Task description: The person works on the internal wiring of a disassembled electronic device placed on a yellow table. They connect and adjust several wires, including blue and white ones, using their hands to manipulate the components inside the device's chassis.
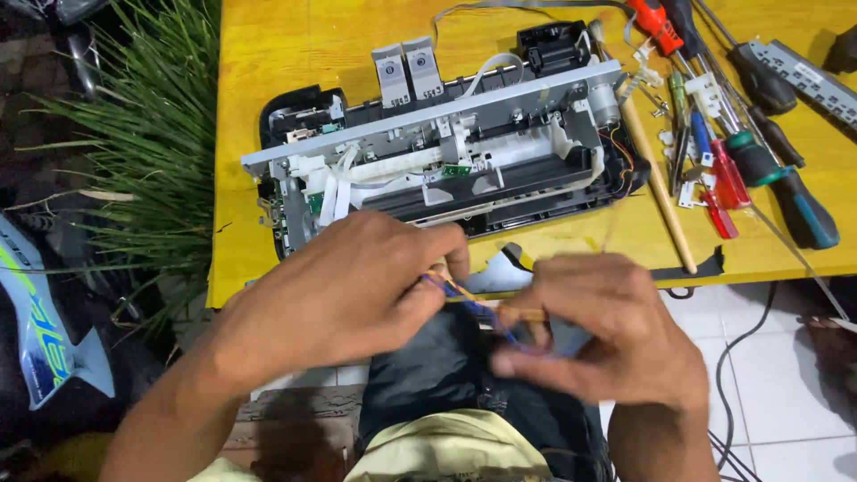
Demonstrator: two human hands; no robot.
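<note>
My left hand (344, 290) and my right hand (598, 330) meet in front of the yellow table's near edge, above my lap. Between their fingertips runs a thin bundle of coloured wires (473, 308), orange and blue, pinched at both ends. The right hand is blurred. Just beyond the hands lies an opened printer mechanism (446, 147) with a grey metal rail, white ribbon cables and black base, its cover off.
Several screwdrivers (759, 161) with red, blue and green handles lie at the table's right, with a long wooden stick (656, 183) and small white parts. Yellow table (268, 54). A spiky green plant (152, 134) stands at the left. Cables trail over white floor tiles (768, 375).
</note>
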